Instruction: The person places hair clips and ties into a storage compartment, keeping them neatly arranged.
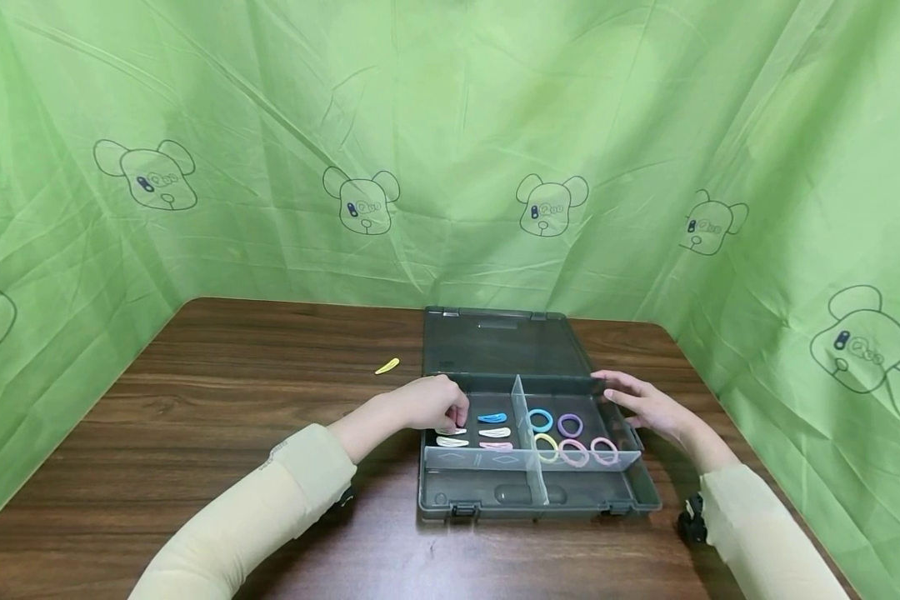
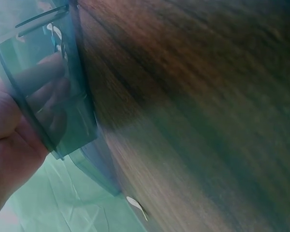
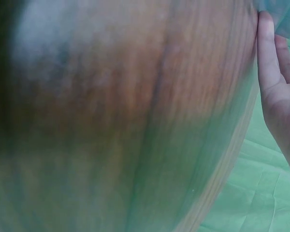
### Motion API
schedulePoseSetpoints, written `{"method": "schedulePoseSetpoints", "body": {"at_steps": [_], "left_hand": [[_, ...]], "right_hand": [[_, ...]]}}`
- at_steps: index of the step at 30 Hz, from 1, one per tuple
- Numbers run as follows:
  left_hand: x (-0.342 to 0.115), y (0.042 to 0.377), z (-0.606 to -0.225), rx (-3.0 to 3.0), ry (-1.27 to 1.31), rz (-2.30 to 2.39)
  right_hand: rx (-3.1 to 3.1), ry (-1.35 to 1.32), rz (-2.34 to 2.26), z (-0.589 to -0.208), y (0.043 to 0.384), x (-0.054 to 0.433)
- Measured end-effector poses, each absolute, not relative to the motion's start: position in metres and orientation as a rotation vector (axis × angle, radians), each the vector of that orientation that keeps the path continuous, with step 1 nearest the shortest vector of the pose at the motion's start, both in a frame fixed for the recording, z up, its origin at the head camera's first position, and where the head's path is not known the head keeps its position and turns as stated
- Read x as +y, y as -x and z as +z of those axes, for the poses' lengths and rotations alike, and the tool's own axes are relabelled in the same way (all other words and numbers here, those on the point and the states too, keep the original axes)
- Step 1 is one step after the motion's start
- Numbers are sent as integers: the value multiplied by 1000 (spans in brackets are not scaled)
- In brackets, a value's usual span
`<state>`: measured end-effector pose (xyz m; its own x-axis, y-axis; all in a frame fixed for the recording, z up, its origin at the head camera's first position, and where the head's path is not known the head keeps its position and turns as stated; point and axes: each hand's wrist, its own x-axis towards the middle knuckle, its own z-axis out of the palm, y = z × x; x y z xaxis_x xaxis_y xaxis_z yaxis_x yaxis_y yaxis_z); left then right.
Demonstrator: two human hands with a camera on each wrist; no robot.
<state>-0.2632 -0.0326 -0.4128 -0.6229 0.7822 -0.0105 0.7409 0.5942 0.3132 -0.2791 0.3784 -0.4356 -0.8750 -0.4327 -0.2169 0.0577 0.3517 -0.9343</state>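
Note:
My left hand (image 1: 437,405) reaches into the back left compartment of a dark see-through organizer box (image 1: 450,508). Its fingers are bent down and pinch a pale hair clip (image 1: 457,432) close over the compartment floor. Another pale clip (image 1: 452,442) lies just in front, and a blue hair clip (image 1: 492,418), a white one (image 1: 495,432) and a pink one (image 1: 497,446) form a column to the right. Seen through the box wall in the left wrist view are the left hand's fingers (image 2: 50,77). My right hand (image 1: 648,408), fingers extended, rests against the box's right side near the back corner.
Several hair ties, among them a purple one (image 1: 569,426), lie in the back right compartment. Clear dividers (image 1: 521,417) separate the sections. The raised lid (image 1: 502,342) leans back behind. A yellow hair clip (image 1: 387,366) lies on the wooden table (image 1: 270,375) left of the box.

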Motion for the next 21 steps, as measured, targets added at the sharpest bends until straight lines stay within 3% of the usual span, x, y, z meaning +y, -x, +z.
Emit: {"method": "schedulePoseSetpoints", "body": {"at_steps": [21], "left_hand": [[-55, 256, -388, 2741, -1373, 572]], "right_hand": [[2217, 342, -1521, -438, 280, 380]]}}
